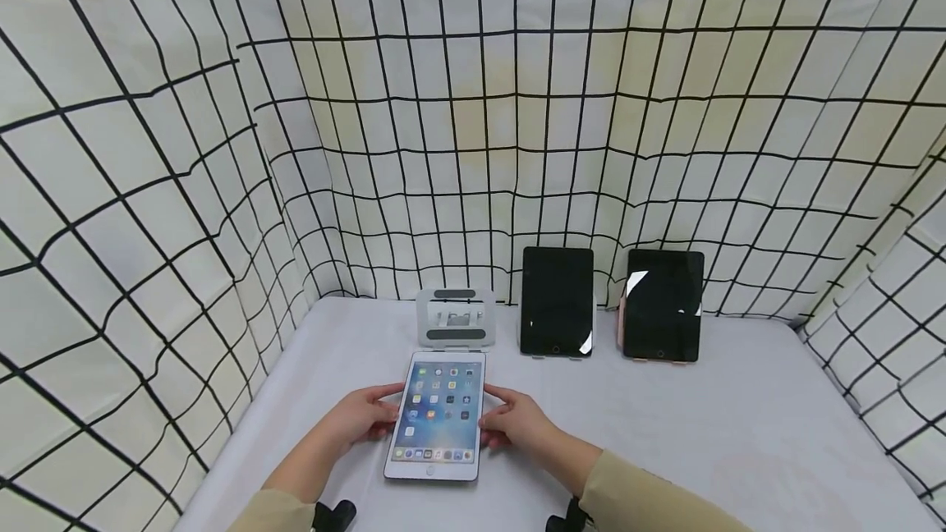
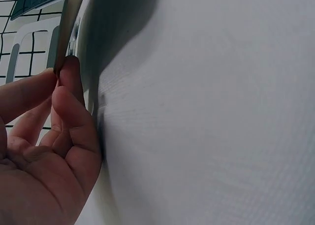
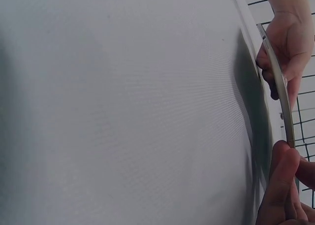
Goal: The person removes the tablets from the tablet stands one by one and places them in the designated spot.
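Note:
A white tablet [image 1: 438, 410] with a lit screen of app icons lies between both hands in the head view. My left hand [image 1: 362, 417] pinches its left edge, thumb and fingers on either side, as the left wrist view shows at the tablet's thin edge [image 2: 70, 25]. On the opposite edge my right hand [image 1: 515, 421] pinches it the same way. The tablet's edge [image 3: 279, 82] appears raised off the white cloth in the right wrist view, with a shadow under it. Just behind the tablet stands a grey and white stand [image 1: 456, 335] with dark pads.
Two dark-screened tablets lean upright at the back right, a black one [image 1: 557, 302] and another [image 1: 662, 306] with a pinkish holder at its edge. White cloth [image 1: 665, 433] covers the table. White walls with a black grid [image 1: 510, 105] enclose the back and sides.

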The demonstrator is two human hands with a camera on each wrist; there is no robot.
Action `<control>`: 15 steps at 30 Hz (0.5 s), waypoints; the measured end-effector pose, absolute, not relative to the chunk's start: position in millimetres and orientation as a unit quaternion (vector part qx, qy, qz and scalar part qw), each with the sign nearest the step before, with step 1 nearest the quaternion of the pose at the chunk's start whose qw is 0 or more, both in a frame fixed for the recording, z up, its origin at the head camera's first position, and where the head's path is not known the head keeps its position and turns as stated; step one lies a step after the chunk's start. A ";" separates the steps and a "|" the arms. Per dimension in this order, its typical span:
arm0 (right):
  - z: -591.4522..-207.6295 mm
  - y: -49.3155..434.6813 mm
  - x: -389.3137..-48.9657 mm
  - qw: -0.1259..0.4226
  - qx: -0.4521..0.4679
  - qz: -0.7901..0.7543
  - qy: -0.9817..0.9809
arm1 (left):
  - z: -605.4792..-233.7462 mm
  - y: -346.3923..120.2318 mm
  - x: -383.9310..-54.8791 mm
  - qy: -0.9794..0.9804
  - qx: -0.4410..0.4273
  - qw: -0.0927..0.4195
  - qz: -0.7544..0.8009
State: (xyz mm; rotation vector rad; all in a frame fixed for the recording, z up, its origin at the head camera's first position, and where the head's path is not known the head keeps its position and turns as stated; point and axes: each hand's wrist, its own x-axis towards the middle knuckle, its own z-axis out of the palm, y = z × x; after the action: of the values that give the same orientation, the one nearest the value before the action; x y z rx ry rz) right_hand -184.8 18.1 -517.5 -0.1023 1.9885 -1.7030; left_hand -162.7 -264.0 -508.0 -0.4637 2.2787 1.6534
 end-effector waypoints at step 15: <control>-520.0 13.7 -181.1 0.282 0.000 -0.612 0.739 | -505.8 -267.8 -162.9 0.802 -0.155 0.185 0.546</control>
State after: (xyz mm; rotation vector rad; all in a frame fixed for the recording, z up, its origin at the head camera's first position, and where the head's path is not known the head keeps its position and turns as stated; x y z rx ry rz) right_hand -181.1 13.7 -520.0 -0.0005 1.9793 -1.6393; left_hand -162.9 -267.8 -505.8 -0.4360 2.2595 1.5395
